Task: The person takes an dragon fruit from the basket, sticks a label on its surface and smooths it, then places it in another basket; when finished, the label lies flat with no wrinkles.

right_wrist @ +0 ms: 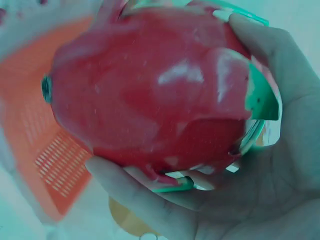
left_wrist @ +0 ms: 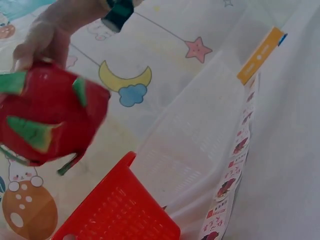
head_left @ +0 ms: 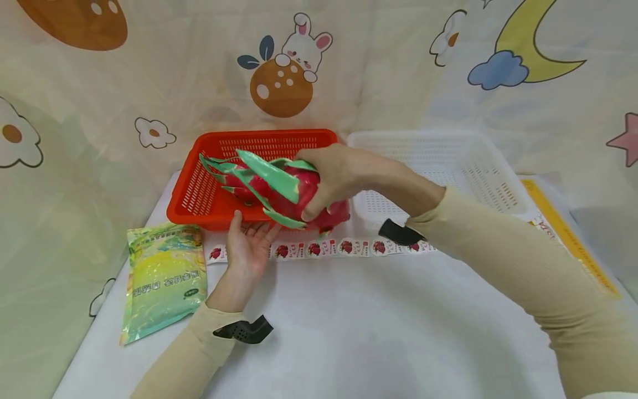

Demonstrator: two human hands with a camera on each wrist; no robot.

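Note:
My right hand (head_left: 336, 172) grips a pink-red dragon fruit (head_left: 284, 202) with green scales, above the front right part of the red basket (head_left: 181, 213). In the right wrist view, the fingers and thumb wrap the dragon fruit (right_wrist: 145, 90) from its sides. More red skin with green tips (head_left: 239, 185) shows at the left over the basket; whether it is a second fruit is hard to tell. Palm up, my left hand (head_left: 247, 246) lies at the basket's front wall, its thumb reaching the rim. The left wrist view shows the held dragon fruit (left_wrist: 55, 115) raised above the basket (left_wrist: 125, 205).
To the right stands a white basket (head_left: 490, 166). A strip of dragon fruit stickers (head_left: 314, 249) runs along the baskets' front. A yellow-green packet (head_left: 166, 282) lies at left, and a yellow-orange strip (head_left: 568, 233) at right. A patterned cloth (head_left: 199, 66) hangs behind.

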